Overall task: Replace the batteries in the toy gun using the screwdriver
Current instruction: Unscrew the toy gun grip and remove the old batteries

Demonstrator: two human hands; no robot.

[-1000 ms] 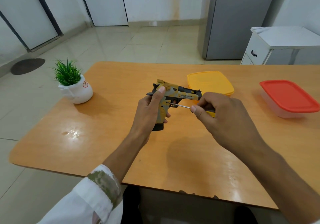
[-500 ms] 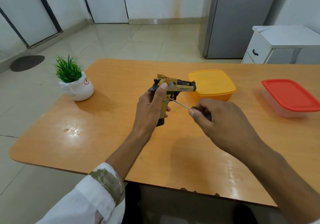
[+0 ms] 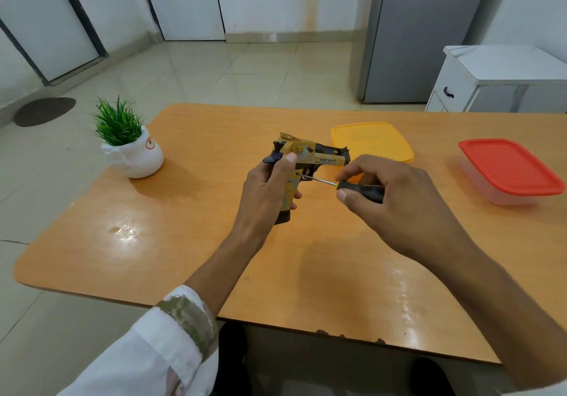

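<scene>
**Screwdriver tip set against the grip of the toy gun**

The left hand is wrapped around the grip of the toy gun, thumb up along the rear of the frame, holding it upright above the middle of the table with the barrel pointing right. The right hand pinches the black handle of the screwdriver between thumb and curled fingers. The thin metal shaft runs leftward from that handle, and its tip meets the side of the gun just below the trigger area, close to the left thumb. The gun is yellow and tan with black parts, and the black base of its grip shows under the left palm. A white sleeve with a mottled green cuff covers the left forearm near the camera.

Just beyond the gun, on the far side, sits a yellow lidded container. Well to the right stands a clear container with a red lid. On the far left corner of the table is a small green plant in a white pot.

Past the table, a grey fridge stands at the far right, with a white cabinet beside it. A dark mat lies on the tiled floor at the far left.
</scene>
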